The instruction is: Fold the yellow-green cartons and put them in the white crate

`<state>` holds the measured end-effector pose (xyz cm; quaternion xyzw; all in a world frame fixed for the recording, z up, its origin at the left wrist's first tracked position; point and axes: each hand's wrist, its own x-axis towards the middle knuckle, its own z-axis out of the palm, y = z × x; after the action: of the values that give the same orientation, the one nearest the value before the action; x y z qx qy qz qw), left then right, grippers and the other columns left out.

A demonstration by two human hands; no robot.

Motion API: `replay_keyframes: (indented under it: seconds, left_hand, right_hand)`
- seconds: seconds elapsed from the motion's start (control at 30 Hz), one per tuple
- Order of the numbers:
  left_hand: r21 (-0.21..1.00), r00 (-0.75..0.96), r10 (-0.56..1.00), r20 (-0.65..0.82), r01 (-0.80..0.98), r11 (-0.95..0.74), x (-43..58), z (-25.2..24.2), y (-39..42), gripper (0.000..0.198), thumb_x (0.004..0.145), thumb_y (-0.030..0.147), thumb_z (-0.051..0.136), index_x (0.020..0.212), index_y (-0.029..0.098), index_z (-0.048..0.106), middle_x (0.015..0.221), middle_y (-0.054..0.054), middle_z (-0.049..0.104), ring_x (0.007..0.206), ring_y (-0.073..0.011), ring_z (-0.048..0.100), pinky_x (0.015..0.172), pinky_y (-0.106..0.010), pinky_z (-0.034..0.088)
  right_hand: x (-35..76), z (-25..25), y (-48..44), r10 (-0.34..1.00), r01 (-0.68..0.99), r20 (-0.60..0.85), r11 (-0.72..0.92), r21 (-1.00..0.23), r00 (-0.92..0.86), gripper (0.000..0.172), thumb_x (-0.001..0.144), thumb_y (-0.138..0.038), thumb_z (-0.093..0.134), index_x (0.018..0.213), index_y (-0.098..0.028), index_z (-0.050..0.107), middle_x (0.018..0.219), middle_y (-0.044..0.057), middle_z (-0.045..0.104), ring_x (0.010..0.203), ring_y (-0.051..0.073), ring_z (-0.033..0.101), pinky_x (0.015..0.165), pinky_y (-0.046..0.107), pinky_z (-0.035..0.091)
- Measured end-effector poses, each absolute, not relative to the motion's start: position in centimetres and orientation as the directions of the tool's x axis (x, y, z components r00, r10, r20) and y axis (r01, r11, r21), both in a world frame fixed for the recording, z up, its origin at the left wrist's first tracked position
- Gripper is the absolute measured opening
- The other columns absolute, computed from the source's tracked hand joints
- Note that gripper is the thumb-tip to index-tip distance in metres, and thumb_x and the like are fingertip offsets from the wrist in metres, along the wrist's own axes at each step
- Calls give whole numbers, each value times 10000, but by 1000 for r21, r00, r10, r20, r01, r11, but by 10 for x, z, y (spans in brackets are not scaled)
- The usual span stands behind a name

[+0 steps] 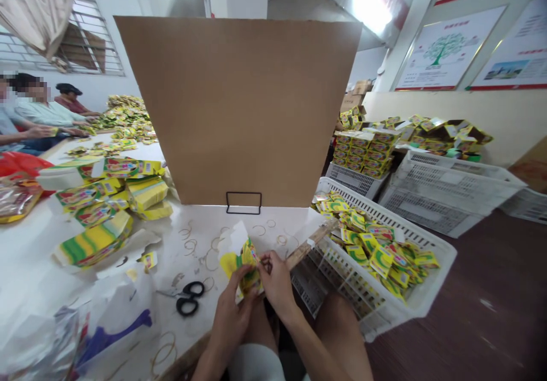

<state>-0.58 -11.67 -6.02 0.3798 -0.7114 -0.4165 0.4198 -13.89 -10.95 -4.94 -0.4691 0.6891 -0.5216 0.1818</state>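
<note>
Near the table's front edge, my left hand [232, 308] is closed on a yellow-green printed carton [231, 262] with a white flap standing up. My right hand [277, 281] is at the carton's right side, its thumb and fingers pinched together; what they pinch is too small to make out. Black-handled scissors [187, 298] lie on the white table [183, 338] left of my hands. Thin rubber bands [190, 248] are scattered beyond them.
An upright cardboard sheet [252, 107] stands behind a black wire stand [243, 203]. Flattened cartons [106, 196] and plastic bags [115, 312] lie left. A white crate [427, 307] of small yellow packs stands right. Several people sit far left.
</note>
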Motion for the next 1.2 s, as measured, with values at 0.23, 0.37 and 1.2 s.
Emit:
replay_keyframes:
  seconds: [0.23,0.37,1.2]
  left_hand:
    - [993,-310,-943,120,38,114,0,-43,-105,291,814,347,580,1035,159,604,994,-95,701,867,-227,670,771,-326,545]
    - [991,-466,-881,83,-59,124,-1,-33,-101,269,829,337,556,1001,152,648,930,-82,724,825,-222,669,720,-287,533]
    - [832,-717,-652,-246,189,-522,-8,-32,-76,443,733,534,633,930,142,700,800,-77,711,728,-204,644,670,-295,485]
  right_hand:
    - [-137,-46,-61,-846,-389,239,-41,-920,-476,234,867,-268,478,1052,-140,542,933,116,696,842,243,652,727,361,513]
    - [-145,-35,-37,-839,-703,445,-109,-703,-315,572,817,-126,512,1365,-206,370,1375,108,472,1215,277,434,989,476,341]
    - [-146,1,-16,-888,-463,386,-240,-853,-251,69,831,-190,556,765,-211,564,780,6,531,710,154,523,632,239,425]
